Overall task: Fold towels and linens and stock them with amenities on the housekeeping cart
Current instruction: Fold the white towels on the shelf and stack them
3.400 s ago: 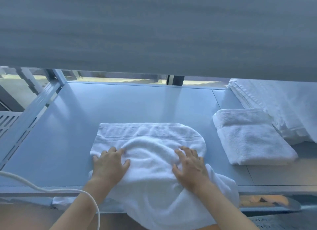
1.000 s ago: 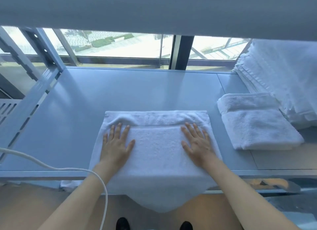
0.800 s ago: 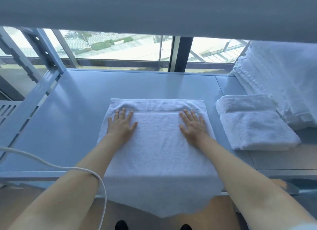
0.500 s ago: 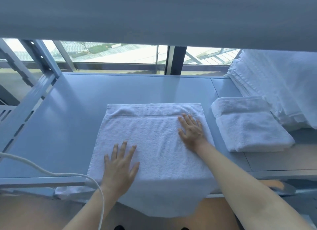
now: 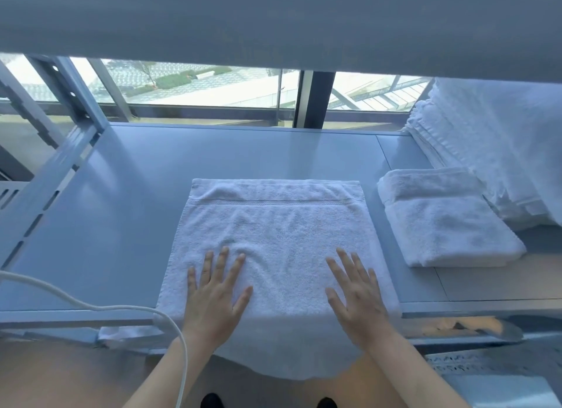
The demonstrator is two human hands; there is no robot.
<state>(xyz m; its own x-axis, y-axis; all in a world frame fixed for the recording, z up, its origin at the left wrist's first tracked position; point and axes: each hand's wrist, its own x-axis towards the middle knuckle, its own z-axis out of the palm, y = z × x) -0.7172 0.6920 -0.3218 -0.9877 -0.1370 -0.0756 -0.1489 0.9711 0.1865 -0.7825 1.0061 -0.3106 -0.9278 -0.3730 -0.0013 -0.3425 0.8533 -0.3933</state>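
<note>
Both hands flat, fingers spread: left hand (image 5: 213, 295) and right hand (image 5: 354, 295) press the towel's (image 5: 275, 240) near end, its length stretching away across the shelf (image 5: 121, 210), front edge overhanging.

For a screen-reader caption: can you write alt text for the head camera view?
Both hands, left hand and right hand, press flat on a white terry towel spread over a grey metal shelf, its near edge hanging off. A folded white towel lies to its right.

A white cable (image 5: 91, 305) crosses the lower left; a window (image 5: 194, 85) shows rooftops behind
</note>
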